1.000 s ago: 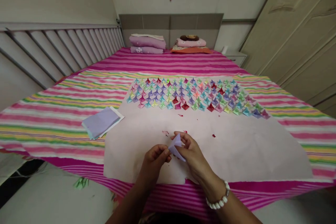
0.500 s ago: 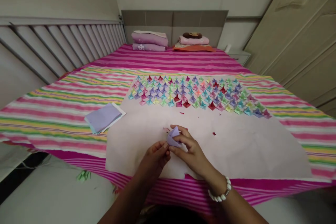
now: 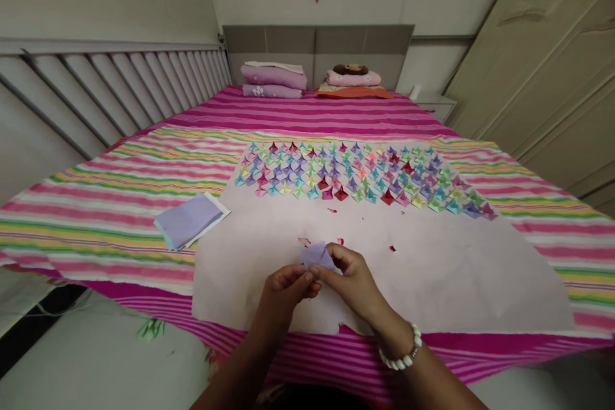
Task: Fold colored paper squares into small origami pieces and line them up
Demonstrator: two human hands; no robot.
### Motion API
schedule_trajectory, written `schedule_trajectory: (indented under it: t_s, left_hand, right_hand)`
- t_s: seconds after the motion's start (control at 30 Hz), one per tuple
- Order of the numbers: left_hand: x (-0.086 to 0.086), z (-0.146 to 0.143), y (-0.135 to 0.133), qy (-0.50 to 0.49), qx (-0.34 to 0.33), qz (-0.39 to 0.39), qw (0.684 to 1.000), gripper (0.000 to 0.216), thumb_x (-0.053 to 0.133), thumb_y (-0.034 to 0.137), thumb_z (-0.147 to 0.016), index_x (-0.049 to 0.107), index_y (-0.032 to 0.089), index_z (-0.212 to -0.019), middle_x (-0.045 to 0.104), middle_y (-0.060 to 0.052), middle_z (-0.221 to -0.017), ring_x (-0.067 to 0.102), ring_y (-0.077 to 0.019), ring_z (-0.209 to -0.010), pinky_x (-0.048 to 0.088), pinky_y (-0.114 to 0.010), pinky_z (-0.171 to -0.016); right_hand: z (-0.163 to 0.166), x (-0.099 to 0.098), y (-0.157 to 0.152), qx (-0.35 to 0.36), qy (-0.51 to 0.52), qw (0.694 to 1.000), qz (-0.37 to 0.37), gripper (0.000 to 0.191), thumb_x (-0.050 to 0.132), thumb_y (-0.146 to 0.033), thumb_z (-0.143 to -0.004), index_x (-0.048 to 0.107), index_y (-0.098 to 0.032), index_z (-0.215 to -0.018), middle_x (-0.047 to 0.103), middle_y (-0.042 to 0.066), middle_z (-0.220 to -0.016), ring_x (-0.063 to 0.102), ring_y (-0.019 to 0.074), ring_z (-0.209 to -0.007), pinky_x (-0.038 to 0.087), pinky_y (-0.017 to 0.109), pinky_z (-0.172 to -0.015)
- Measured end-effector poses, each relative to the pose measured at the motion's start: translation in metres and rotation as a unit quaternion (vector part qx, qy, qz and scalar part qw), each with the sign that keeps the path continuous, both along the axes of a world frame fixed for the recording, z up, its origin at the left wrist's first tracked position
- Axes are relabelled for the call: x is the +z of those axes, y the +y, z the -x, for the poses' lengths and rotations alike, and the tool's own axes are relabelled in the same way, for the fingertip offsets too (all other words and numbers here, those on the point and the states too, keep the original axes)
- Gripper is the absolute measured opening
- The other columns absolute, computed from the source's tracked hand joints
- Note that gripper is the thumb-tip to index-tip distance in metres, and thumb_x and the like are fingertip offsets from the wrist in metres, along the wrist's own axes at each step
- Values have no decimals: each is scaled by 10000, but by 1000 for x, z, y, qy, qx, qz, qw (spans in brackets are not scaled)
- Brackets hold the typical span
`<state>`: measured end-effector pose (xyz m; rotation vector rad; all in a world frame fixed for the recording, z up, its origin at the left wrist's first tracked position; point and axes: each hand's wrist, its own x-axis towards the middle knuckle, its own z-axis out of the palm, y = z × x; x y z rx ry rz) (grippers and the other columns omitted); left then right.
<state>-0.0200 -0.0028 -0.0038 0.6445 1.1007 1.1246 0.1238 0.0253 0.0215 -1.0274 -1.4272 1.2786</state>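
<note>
Head view: both hands meet low in the middle, at 6 o'clock of the picture, over a large pale pink sheet (image 3: 432, 269) spread on a bed (image 3: 96, 205) with a bright striped cover. The left hand (image 3: 283, 291) and the right hand (image 3: 353, 282) share a small purple paper (image 3: 317, 256), partly folded. It is raised a little above the sheet, at 12 o'clock from the knuckles. The left grip is narrow, thumb and forefinger pinched on the near edge of the paper. The right grip is also narrow, with its fingertips closed on the paper's right side. A white bead bracelet (image 3: 401, 352) circles the right wrist.

At 12 o'clock from the hands, well apart, rows of small folded shapes (image 3: 355, 176) in many colours stand close together across the far part of the sheet. A few red scraps (image 3: 391, 248) lie near the hands, at 1 and 2 o'clock. At 10 o'clock, a stack of paper squares (image 3: 189, 221) with a purple one on top rests on the striped cover, just beside the sheet's left edge. Folded pillows (image 3: 273, 77) sit at the head of the bed, at 12 o'clock.
</note>
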Motion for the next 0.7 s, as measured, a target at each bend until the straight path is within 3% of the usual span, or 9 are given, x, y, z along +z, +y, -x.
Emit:
schedule_trajectory:
  t_s: [0.03,0.17,0.3,0.37,0.57,0.7]
  left_hand:
    - [-1,-1,0,-4,6,2,1000,333,834,379,-561,705,137,-749,690,-20,-606,616,-120,-593,488,-245,-624]
    - [-2,-8,0,-20,22,-19,999,325,823,397,-575,676,138,-705,639,10,-594,563,-80,-572,444,-201,-588]
    - [-3,-11,0,18,-1,-45,999,331,786,431,-615,662,140,-710,629,4,-613,547,-89,-588,426,-207,-586]
    - [-2,-9,0,54,-23,-58,997,319,772,430,-630,657,140,-699,632,-7,-626,552,-107,-611,428,-221,-598]
    - [10,5,9,87,-35,-95,991,364,778,342,-636,705,155,-939,704,-54,-854,601,-168,-769,456,-278,-732]
    - [12,7,16,99,-31,-109,989,231,725,351,-701,733,138,-790,675,-33,-699,573,-154,-685,444,-268,-677]
  right_hand:
    - [1,0,0,-15,14,1000,10,196,754,-358,-692,653,-211,-772,584,-15,-667,519,154,-624,413,285,-595]
    - [6,-3,-1,-66,96,993,32,539,817,-288,-604,609,-238,-1098,637,-15,-740,575,158,-654,450,295,-637]
    - [5,-8,-1,-28,126,987,91,205,773,-347,-668,669,-191,-751,631,-8,-616,563,146,-568,447,287,-582]
    - [4,-12,0,-26,125,986,103,215,759,-360,-685,649,-179,-645,626,-7,-582,546,137,-548,434,275,-563]
    - [0,-15,1,-11,81,991,108,224,784,-361,-646,663,-173,-636,642,-8,-604,526,123,-554,405,252,-551]
    - [5,-15,-3,13,99,986,133,244,806,-375,-608,665,-179,-635,634,-16,-586,522,120,-542,407,247,-539]
